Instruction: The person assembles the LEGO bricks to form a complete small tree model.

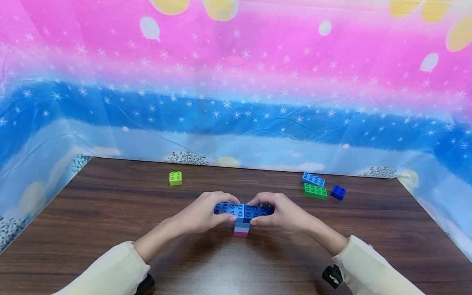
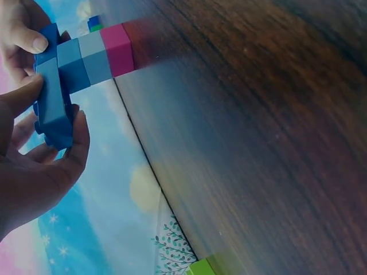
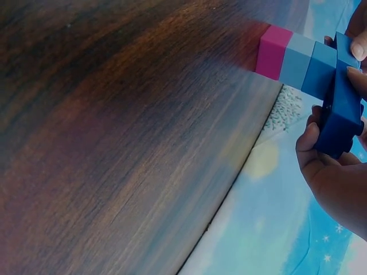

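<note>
A short tower stands on the wooden table, with a pink brick (image 1: 241,234) at the bottom, a pale grey-blue brick (image 3: 296,59) above it and a blue brick (image 2: 73,66) above that. Across its top two long bricks meet end to end and jut out to either side. My left hand (image 1: 206,209) grips the medium blue brick (image 1: 239,211) on the left between thumb and fingers. On the other side, my right hand (image 1: 285,211) pinches the dark blue brick (image 3: 339,117) in the same manner. Fingers partly cover both long bricks.
Farther back on the left of the table (image 1: 110,196) lies a lime green brick (image 1: 175,178). At the back right, a blue brick (image 1: 313,178) and a green brick (image 1: 315,191) lie together, beside a small dark blue brick (image 1: 338,192). A patterned cloth (image 1: 236,102) borders the table.
</note>
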`<control>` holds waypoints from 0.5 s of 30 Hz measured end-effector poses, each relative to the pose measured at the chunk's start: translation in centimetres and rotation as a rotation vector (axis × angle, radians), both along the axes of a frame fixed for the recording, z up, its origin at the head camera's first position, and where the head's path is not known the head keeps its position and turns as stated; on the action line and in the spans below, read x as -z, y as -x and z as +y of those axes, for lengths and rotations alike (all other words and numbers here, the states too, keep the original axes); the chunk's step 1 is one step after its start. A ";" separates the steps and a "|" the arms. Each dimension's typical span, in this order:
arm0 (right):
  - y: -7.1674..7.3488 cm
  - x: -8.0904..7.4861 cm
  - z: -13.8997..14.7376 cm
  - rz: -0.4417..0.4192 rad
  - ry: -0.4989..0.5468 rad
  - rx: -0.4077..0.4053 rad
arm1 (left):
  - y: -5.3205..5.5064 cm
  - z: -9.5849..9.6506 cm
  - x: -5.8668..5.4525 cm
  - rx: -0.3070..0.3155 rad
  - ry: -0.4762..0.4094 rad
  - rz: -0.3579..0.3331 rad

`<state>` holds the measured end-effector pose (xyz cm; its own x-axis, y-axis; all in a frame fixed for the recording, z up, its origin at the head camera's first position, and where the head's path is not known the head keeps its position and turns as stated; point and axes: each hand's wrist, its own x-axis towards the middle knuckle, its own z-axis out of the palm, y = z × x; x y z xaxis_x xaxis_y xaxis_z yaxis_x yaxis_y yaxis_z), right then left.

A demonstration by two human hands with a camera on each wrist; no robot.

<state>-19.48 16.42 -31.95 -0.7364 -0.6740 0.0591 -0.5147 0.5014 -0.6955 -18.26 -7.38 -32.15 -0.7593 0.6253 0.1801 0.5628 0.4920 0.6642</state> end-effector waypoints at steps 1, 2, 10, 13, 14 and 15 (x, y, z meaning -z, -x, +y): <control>0.0 0.0 0.0 0.000 0.002 0.000 | 0.0 0.0 0.0 -0.002 0.002 -0.002; 0.0 0.0 0.0 0.002 0.003 -0.001 | 0.0 0.0 -0.1 -0.002 0.004 -0.004; -0.1 0.0 0.0 0.020 0.009 -0.010 | 0.0 0.1 -0.1 -0.005 0.017 -0.005; -0.1 0.0 0.0 0.039 0.007 -0.016 | 0.0 0.0 -0.1 -0.009 0.019 0.001; -0.1 0.0 0.0 0.045 0.007 -0.018 | 0.0 0.0 -0.1 -0.010 0.019 0.002; -0.1 0.0 0.0 0.054 0.006 -0.021 | 0.0 0.0 -0.1 -0.009 0.019 0.009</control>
